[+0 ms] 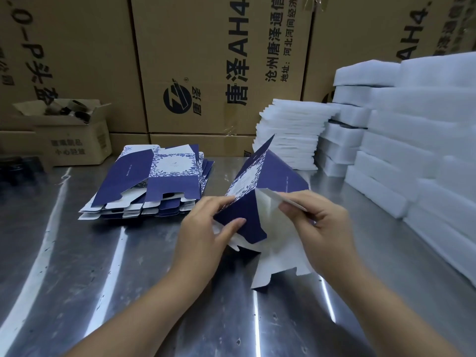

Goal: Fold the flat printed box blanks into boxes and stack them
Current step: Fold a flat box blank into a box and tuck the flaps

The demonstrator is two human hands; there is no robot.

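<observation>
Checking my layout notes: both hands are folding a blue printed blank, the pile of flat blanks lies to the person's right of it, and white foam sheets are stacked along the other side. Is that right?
Not quite. The head view shows the pile of flat blanks to the person's left of the blank being folded, which the left hand and right hand hold. The white foam sheets are stacked on the right.

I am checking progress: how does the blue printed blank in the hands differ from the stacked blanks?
The held blue printed cardboard blank is raised and part-opened, white inside showing, gripped by the left hand and right hand. The stacked blanks lie flat, untouched. Both share the floral print.
</observation>
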